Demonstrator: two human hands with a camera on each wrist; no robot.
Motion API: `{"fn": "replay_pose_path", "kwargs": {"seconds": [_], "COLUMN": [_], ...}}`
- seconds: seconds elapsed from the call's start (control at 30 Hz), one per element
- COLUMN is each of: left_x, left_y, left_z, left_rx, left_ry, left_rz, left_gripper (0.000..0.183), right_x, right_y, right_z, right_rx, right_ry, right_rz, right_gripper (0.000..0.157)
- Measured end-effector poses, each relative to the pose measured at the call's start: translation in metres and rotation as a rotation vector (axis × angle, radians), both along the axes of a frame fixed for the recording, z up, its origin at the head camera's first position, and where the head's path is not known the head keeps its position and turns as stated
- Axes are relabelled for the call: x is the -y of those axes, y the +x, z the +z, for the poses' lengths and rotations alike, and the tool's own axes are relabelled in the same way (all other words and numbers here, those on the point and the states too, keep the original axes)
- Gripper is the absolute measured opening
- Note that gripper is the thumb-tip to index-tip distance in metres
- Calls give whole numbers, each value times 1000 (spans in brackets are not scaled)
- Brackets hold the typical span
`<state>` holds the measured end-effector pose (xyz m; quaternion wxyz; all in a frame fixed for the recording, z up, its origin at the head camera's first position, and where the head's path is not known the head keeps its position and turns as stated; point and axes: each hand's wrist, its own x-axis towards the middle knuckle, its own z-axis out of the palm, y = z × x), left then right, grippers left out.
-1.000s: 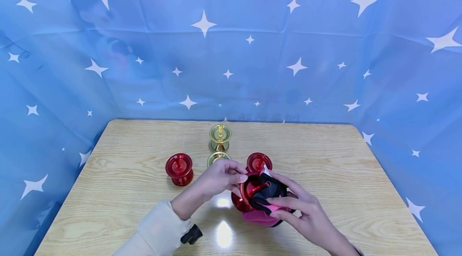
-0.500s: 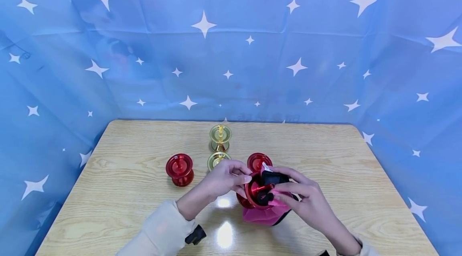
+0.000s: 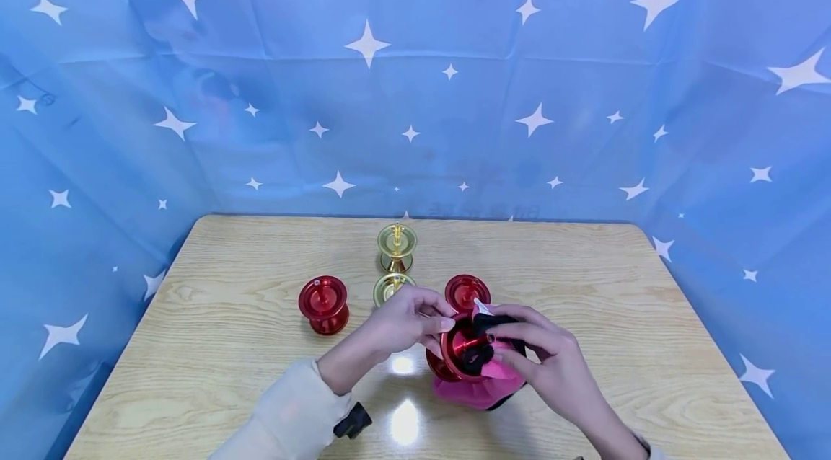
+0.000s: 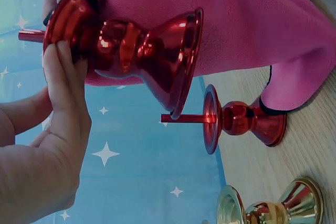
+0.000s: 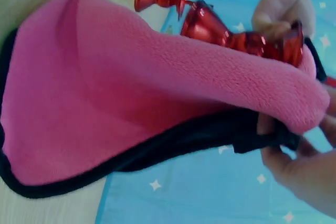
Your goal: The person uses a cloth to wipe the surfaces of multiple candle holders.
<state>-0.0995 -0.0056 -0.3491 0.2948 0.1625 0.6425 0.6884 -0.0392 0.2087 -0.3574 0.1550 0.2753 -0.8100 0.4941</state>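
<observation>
My left hand (image 3: 402, 319) pinches the rim of a red metallic candle holder (image 4: 123, 48) with a central spike, lifted off the table and tilted. My right hand (image 3: 545, 352) pinches a pink cloth (image 5: 136, 77) with black edging, a bunched part of it inside the holder's cup by the spike. The rest of the cloth hangs down beside the holder toward the table. In the left wrist view, the left fingers (image 4: 65, 77) lie along the cup's outside. Much of the cup's far side is hidden behind cloth and fingers.
Another red candle holder (image 3: 466, 292) stands just behind the hands, and one more red holder (image 3: 322, 301) stands to the left. Two gold holders, a rear one (image 3: 397, 244) and a front one (image 3: 387, 287) partly behind the left hand, stand mid-table. A starry blue curtain (image 3: 292, 85) surrounds the wooden table (image 3: 214, 345).
The held candle holder and left hand have shifted slightly right. The right fingers have drawn the cloth closer around the spike, and its black edge now bunches inside the cup.
</observation>
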Motion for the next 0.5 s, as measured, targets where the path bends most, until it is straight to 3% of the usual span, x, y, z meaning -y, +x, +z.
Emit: {"fn": "replay_pose_path", "kwargs": {"seconds": [0.13, 0.2, 0.33, 0.5], "left_x": [-1, -1, -1, -1], "left_y": [-1, -1, -1, 0], "left_z": [-1, -2, -2, -1], "left_rx": [-8, -10, -6, -10], "left_ry": [-7, -6, -21, -34], "left_rz": [-30, -31, 12, 97], "left_gripper": [13, 12, 12, 13], "right_x": [-4, -6, -2, 9], "right_y": [-7, -9, -8, 2], "right_z": [5, 6, 4, 4], "right_rx": [178, 203, 117, 67], "right_ry": [-10, 6, 15, -28], "right_rz": [68, 85, 60, -83], "right_gripper": [44, 44, 41, 43]}}
